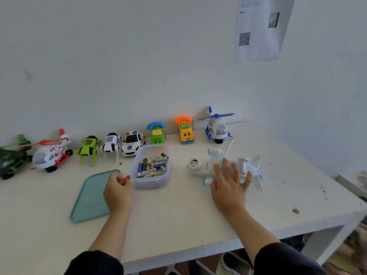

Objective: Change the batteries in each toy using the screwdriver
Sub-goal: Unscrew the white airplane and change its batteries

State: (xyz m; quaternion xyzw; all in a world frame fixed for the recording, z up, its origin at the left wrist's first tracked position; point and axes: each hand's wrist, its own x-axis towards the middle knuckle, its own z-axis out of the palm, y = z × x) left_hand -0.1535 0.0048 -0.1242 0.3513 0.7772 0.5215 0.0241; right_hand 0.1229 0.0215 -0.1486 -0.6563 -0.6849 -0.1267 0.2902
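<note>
Both hands are working over a scuffed white surface (178,221) set against a pale wall. Curled fingers of the left hand (117,192) are gripping a red screwdriver (124,179) above a teal lid (90,197). Spread flat, the right hand (228,184) is pressing on an upturned white toy airplane (200,165). Between them, a clear tub (151,167) is holding batteries, one reading "Heybright". Farther back, a toy car (132,143) is showing "POLICE" in a row of toys.
</note>
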